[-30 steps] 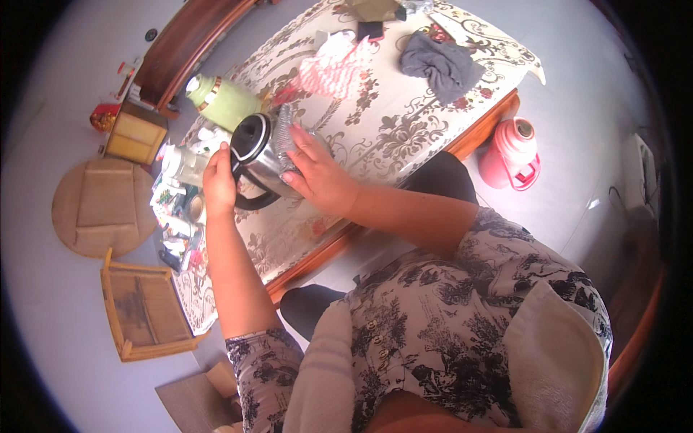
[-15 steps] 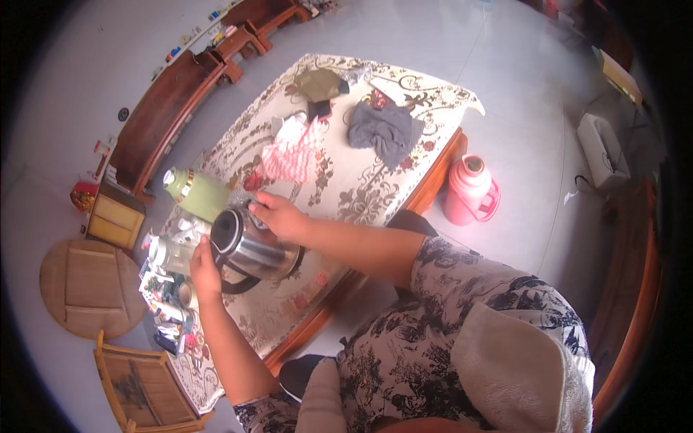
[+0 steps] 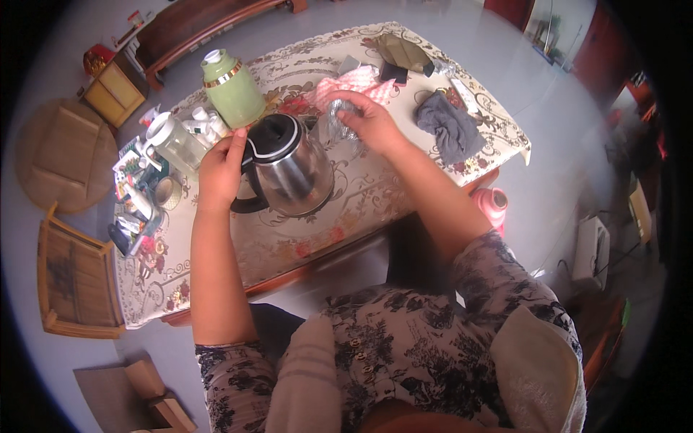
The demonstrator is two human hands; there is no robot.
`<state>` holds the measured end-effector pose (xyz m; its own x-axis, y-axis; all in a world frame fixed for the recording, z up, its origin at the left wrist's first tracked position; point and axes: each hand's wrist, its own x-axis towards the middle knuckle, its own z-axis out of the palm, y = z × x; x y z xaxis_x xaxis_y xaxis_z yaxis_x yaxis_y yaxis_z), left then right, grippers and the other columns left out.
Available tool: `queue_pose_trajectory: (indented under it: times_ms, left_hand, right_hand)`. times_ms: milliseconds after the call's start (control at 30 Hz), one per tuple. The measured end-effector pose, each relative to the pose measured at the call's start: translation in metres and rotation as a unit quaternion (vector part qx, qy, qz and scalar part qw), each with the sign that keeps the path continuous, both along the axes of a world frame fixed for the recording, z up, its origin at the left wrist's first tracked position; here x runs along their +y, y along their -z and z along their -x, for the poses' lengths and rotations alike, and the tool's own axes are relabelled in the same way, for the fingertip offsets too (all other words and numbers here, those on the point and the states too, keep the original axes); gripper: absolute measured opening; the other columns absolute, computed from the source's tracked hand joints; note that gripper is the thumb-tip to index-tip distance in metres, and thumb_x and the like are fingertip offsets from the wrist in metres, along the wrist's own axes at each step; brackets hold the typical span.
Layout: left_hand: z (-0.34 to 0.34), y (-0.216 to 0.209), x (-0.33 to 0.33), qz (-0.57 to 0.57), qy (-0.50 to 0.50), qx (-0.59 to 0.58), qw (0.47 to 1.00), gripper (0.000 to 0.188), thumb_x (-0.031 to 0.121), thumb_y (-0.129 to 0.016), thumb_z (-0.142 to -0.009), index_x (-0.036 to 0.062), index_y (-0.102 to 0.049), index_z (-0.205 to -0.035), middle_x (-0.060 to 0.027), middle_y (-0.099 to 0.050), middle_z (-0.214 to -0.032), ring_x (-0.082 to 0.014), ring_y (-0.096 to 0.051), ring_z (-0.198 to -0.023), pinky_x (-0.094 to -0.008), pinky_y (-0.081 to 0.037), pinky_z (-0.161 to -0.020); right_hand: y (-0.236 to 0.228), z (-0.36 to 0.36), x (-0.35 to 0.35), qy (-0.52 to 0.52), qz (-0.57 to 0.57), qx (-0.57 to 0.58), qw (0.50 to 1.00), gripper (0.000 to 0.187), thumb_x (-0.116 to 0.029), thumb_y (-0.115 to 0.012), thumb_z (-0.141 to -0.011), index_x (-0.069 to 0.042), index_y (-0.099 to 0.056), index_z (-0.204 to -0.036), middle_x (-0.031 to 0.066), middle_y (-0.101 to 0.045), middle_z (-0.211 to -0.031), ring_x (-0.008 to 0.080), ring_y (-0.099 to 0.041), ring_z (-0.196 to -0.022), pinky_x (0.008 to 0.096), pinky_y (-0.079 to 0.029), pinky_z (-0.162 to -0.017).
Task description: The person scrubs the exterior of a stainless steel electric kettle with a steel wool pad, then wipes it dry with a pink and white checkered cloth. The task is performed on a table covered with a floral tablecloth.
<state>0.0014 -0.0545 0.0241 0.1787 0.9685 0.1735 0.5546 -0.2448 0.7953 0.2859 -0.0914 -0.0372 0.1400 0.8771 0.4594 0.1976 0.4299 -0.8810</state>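
Note:
A stainless steel kettle (image 3: pixel 303 177) with a black lid stands in front of me over the patterned tablecloth, leaning slightly. My left hand (image 3: pixel 221 169) is closed at the top of its black handle, thumb near the lid. To the right of the kettle, my right hand (image 3: pixel 368 123) is curled with thumb and fingers around a crumpled silvery thing (image 3: pixel 339 121), whose exact kind I cannot make out. A pink checked cloth (image 3: pixel 368 83) lies just beyond that hand. Behind the kettle stands a green thermos flask (image 3: pixel 237 90) with a white top.
Left of the kettle are a clear jug (image 3: pixel 175 144), small white bottles (image 3: pixel 206 121), a tape roll (image 3: pixel 168 193) and clutter. A grey cloth (image 3: pixel 449 126) and an olive cloth (image 3: pixel 404 54) lie at the far right. A pink flask (image 3: pixel 492 206) stands on the floor beyond the table (image 3: pixel 216 263).
My right hand has come away from the kettle's spout side to the right, with the silvery thing in it. My left hand stays at the kettle. The view has turned.

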Motion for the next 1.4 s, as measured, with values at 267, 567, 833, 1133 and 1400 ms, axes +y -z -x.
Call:
queue_pose_trajectory:
  times_ms: [267,567,833,1133,1400]
  left_hand:
    - [0.003,-0.003,-0.003,-0.019,0.031,0.008,0.999,0.059,0.056,-0.05,-0.092,0.0015,-0.068,-0.108,-0.0197,-0.068,-0.1,-0.0329,-0.064,-0.098,-0.0345,-0.046,-0.088]
    - [0.004,0.0,-0.004,-0.064,0.032,-0.006,0.997,0.053,0.051,-0.05,-0.093,0.0025,-0.068,-0.107,-0.0193,-0.069,-0.098,-0.0339,-0.064,-0.095,-0.0359,-0.047,-0.085]
    - [0.006,0.026,0.023,-0.119,0.031,-0.005,0.992,0.049,0.045,-0.053,-0.095,-0.002,-0.067,-0.101,-0.0104,-0.062,-0.074,-0.0176,-0.059,-0.068,-0.0302,-0.046,-0.064]
    - [0.022,0.042,0.041,-0.113,0.026,-0.017,0.993,0.046,0.045,-0.055,-0.093,0.0002,-0.067,-0.091,-0.0025,-0.05,-0.057,-0.012,-0.046,-0.045,-0.0282,-0.036,-0.044]
    - [0.006,0.009,0.01,-0.056,0.022,0.069,0.996,0.054,0.049,-0.046,-0.093,0.0015,-0.067,-0.106,-0.0253,-0.066,-0.099,-0.0359,-0.063,-0.098,-0.0406,-0.046,-0.085]
  right_hand:
    - [-0.081,0.01,-0.004,0.021,0.043,-0.302,0.952,0.022,-0.007,-0.063,-0.088,-0.009,-0.067,-0.109,0.0088,-0.066,-0.098,0.0185,-0.06,-0.088,0.0313,-0.049,-0.08]
    - [-0.106,0.035,0.005,-0.079,0.269,-0.247,0.928,0.037,-0.028,-0.063,-0.081,-0.012,-0.068,-0.114,0.0123,-0.068,-0.106,0.0232,-0.064,-0.093,0.0338,-0.051,-0.082]
    - [-0.077,0.033,0.084,-0.137,0.269,-0.629,0.716,0.03,-0.02,-0.072,-0.075,-0.007,-0.071,-0.103,0.0116,-0.069,-0.094,0.0232,-0.067,-0.085,0.0367,-0.053,-0.078]
    - [-0.14,0.099,0.055,-0.045,0.386,-0.661,0.642,0.027,-0.012,-0.073,-0.072,-0.011,-0.074,-0.099,0.0152,-0.07,-0.099,0.0297,-0.067,-0.077,0.0447,-0.053,-0.071]
    - [-0.121,0.049,0.06,-0.061,0.069,-0.741,0.665,0.02,-0.02,-0.07,-0.072,-0.004,-0.073,-0.084,0.0168,-0.07,-0.082,0.0339,-0.066,-0.075,0.0444,-0.053,-0.069]
